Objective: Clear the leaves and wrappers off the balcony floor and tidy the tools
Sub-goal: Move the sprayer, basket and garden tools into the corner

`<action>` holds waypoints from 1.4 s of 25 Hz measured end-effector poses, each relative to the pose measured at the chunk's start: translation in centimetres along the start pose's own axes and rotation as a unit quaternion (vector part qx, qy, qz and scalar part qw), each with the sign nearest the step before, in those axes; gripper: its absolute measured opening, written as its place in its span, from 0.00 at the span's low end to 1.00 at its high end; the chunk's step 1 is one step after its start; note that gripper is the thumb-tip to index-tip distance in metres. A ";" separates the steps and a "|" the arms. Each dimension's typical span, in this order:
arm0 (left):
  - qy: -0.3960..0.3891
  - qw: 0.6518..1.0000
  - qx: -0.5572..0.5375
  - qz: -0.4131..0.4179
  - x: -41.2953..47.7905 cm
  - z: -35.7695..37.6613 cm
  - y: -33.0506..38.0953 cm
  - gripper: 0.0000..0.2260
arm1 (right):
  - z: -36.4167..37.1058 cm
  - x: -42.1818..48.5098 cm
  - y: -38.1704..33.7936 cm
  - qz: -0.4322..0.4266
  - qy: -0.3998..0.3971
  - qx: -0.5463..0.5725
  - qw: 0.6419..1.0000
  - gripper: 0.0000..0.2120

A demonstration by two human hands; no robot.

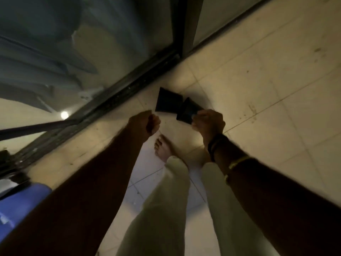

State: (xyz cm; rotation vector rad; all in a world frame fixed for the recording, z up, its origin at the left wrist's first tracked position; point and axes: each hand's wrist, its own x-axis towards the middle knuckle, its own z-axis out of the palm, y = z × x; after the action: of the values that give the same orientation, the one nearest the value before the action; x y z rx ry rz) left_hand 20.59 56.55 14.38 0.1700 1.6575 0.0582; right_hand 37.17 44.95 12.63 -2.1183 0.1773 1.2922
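Right hand [208, 122]: clamped in a pinch on the near corner of a dark, flat, square wrapper [188, 112], apparently clear of the pale tiled balcony floor [267, 85]. Left hand [147, 124]: curled into a fist, nothing visible inside it. Hangs just beside the right, on the side nearer the floor's edge.

Second dark, flat, square piece [166, 103]: beyond both hands, close to the floor's edge along the black metal sliding-door track [114, 97]. Partly overlapped in view by the held wrapper. Cannot tell whether joined to it, touching it, or loose on the tiles beneath. No long axis to speak of; one corner pointing towards the track.

Judgement: wrapper pick-up in hand, collection not finished. Position of the second piece: straight ahead of the left fist, off to the track side of the right hand. Left hand nearer and unloaded, hence the likelier one for the reach, once uncurled. Risk: thin sheet, possibly flat on tile, awkward to lift without a fingertip under an edge.

Also present: bare foot [162, 148] and cream trouser legs [166, 200] below the hands; dark band [216, 145] on the right wrist; blue plastic object [18, 209] near the track, too cropped to identify.
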 end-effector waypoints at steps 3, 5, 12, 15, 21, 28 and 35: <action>0.012 0.999 -0.031 -0.030 8.9 1.9 0.4 0.14 | 4.8 8.8 2.0 -0.057 0.011 -0.169 0.984 0.22; 0.086 0.995 0.028 -0.029 14.5 2.8 -4.1 0.20 | 6.6 12.2 3.0 -0.084 0.012 -0.266 0.960 0.33; 0.112 0.992 0.049 0.015 16.9 1.5 -10.8 0.23 | 0.7 11.6 4.0 -0.012 0.050 -0.270 0.961 0.27; 0.027 0.995 -0.086 0.046 8.2 4.6 -3.4 0.10 | -4.4 6.5 2.7 0.066 0.090 -0.076 0.991 0.20; -0.006 0.984 0.015 0.177 -16.9 6.0 -1.7 0.15 | -15.7 -10.8 -5.9 0.093 0.138 0.225 0.960 0.14; -0.070 0.951 0.116 0.278 -38.5 11.9 -2.3 0.16 | -28.8 -28.7 -11.7 0.051 0.197 0.406 0.891 0.18; -0.196 0.865 0.286 0.363 -45.5 17.7 -4.0 0.16 | -33.9 -37.5 -8.6 0.020 0.284 0.581 0.762 0.16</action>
State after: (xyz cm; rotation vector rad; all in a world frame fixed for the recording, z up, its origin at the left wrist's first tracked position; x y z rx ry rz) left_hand 41.71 44.82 57.03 1.1821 1.0818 0.0924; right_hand 47.30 24.09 58.36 -1.2698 0.9964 0.2528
